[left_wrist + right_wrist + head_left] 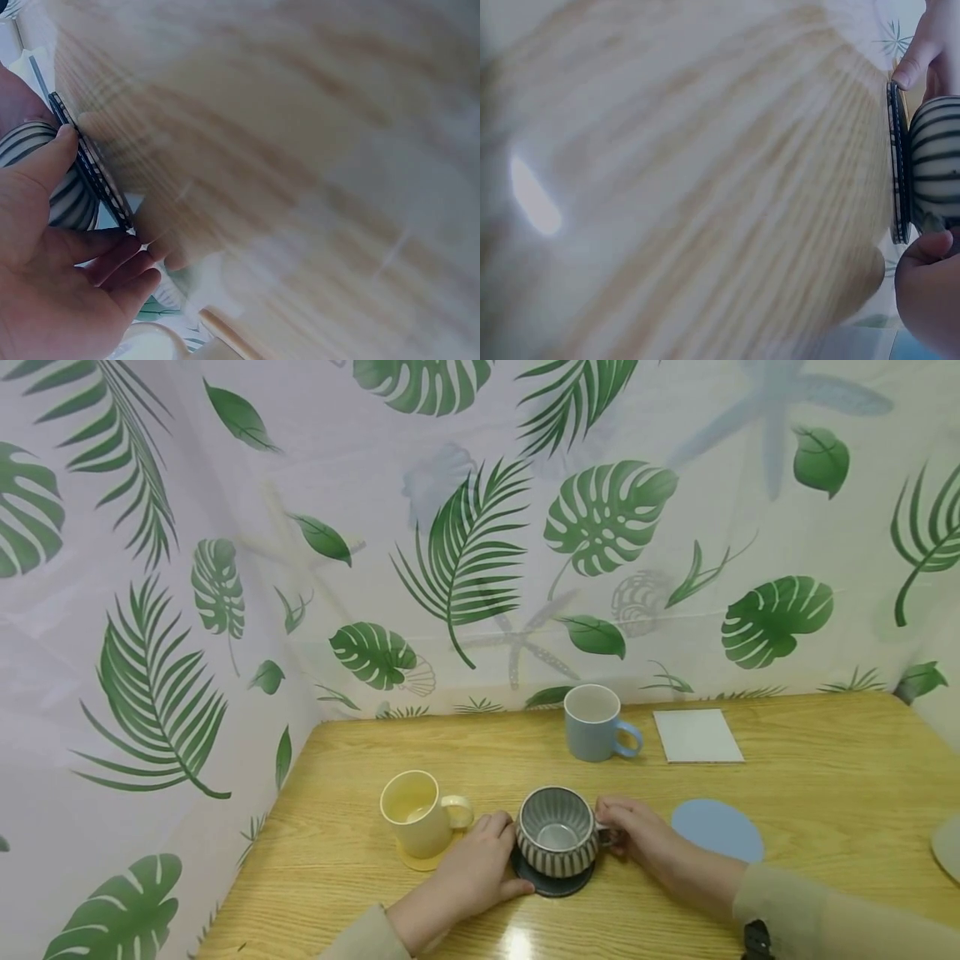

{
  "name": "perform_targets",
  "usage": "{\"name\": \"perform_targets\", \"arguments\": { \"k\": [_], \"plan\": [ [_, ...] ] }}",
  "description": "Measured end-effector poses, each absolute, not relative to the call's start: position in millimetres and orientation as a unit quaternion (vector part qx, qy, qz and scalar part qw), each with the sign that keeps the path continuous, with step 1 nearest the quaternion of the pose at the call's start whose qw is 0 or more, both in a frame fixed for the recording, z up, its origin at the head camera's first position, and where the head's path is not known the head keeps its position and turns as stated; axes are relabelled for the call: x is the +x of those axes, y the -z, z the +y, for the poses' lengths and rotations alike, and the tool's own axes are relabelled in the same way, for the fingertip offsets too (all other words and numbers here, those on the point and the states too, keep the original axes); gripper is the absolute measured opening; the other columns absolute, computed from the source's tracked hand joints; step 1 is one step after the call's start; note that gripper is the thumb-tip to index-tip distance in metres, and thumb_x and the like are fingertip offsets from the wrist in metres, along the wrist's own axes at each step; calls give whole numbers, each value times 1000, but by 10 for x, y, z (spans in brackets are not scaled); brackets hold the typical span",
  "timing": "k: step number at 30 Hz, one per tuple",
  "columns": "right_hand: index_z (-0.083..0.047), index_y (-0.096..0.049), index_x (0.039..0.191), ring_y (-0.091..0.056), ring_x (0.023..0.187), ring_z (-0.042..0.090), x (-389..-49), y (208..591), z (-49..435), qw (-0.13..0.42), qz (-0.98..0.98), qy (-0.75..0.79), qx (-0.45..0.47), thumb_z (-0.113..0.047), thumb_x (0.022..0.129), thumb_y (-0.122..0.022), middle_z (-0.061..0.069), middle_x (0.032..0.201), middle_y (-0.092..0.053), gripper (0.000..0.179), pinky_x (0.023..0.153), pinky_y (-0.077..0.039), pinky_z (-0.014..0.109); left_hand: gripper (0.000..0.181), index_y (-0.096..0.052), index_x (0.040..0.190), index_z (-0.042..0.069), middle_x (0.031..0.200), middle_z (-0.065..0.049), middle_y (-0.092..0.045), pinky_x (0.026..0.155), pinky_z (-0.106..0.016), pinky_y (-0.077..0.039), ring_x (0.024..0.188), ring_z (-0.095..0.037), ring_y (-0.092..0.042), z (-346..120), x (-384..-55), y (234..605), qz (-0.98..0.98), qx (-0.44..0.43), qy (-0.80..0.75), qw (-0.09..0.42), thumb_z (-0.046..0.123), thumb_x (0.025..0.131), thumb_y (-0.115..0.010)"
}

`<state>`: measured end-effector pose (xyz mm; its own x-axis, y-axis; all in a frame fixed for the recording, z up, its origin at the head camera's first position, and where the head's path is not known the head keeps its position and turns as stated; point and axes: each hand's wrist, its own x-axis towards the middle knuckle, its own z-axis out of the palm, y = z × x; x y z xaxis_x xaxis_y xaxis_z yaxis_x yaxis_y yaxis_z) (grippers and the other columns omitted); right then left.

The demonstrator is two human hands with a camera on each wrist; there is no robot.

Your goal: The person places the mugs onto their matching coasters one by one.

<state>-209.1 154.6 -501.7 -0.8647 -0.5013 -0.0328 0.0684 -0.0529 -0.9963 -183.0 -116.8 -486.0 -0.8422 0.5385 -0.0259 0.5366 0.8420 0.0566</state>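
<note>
A grey-and-white striped mug [557,858] stands upright over a round black coaster [553,887] in the head view; the wrist views show its base against the coaster. My right hand [647,837] grips the mug's handle from the right, fingers curled round it. From the left, my left hand [480,867] holds the coaster by its rim; in the left wrist view the thumb [61,142] and fingers sit at its edge [94,169]. Left of that hand, a yellow mug [420,827] stands on a yellow coaster [420,862].
A blue mug [588,735] stands at the back, beside a square white coaster [699,737]. The flat round blue coaster [716,828] lies beyond my right forearm. A pale round object [948,847] is cut off at the right edge. A leaf-patterned curtain [480,568] hangs behind the wooden table [345,777].
</note>
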Motion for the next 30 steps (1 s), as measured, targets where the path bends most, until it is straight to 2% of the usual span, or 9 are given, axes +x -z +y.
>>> {"name": "perform_targets", "arguments": {
  "k": [5, 13, 19, 22, 26, 30],
  "plan": [
    [-21, -48, 76, -35, 67, 9, -2074, 5018, 1561, 217, 644, 710, -183, -3, 101, -39, -9, 74, -38, 31, 58, -33, 24, 77, -62, 140, 5, 128, -2, -57, 97, -26, -57, 118, -16, -56, -1167, -1822, 4845, 961, 273, -24, 26, 57, 88, -83],
    [-18, -43, 75, -30, 66, 13, -2053, 4995, 1574, 240, 641, 704, -187, -6, 102, -39, -8, 73, -35, 30, 59, -30, 26, 77, -62, 140, 5, 127, -2, -57, 96, -27, -58, 117, -15, -55, -1174, -1836, 4863, 960, 277, -32, 27, 57, 88, -83],
    [-15, -41, 77, -29, 66, 14, -2068, 4976, 1596, 246, 647, 694, -197, -5, 101, -37, -7, 73, -34, 27, 60, -30, 27, 75, -61, 142, 6, 126, -2, -57, 95, -26, -58, 115, -14, -57, -1203, -1854, 4932, 955, 297, 5, 8, 60, 92, -77],
    [-5, -37, 78, -32, 66, 14, -2074, 4981, 1600, 239, 656, 687, -199, -5, 101, -38, -6, 74, -35, 23, 60, -33, 27, 75, -60, 144, 6, 128, -2, -57, 95, -25, -59, 117, -14, -57, -1210, -1855, 4949, 952, 306, 26, 0, 62, 94, -73],
    [10, -32, 85, -39, 71, 11, -2058, 4976, 1622, 229, 680, 666, -203, -7, 103, -42, -6, 76, -38, 27, 64, -38, 26, 74, -60, 145, 6, 129, -3, -58, 94, -26, -60, 119, -14, -58, -1209, -1852, 4919, 950, 312, 23, 2, 58, 94, -75],
    [13, -33, 88, -43, 78, 10, -2034, 4972, 1650, 227, 691, 654, -210, -10, 106, -44, -5, 81, -42, 31, 69, -42, 27, 73, -60, 146, 7, 130, -2, -59, 90, -26, -61, 121, -15, -59, -1209, -1865, 4872, 949, 313, 14, 13, 54, 94, -78]
  ]
}}
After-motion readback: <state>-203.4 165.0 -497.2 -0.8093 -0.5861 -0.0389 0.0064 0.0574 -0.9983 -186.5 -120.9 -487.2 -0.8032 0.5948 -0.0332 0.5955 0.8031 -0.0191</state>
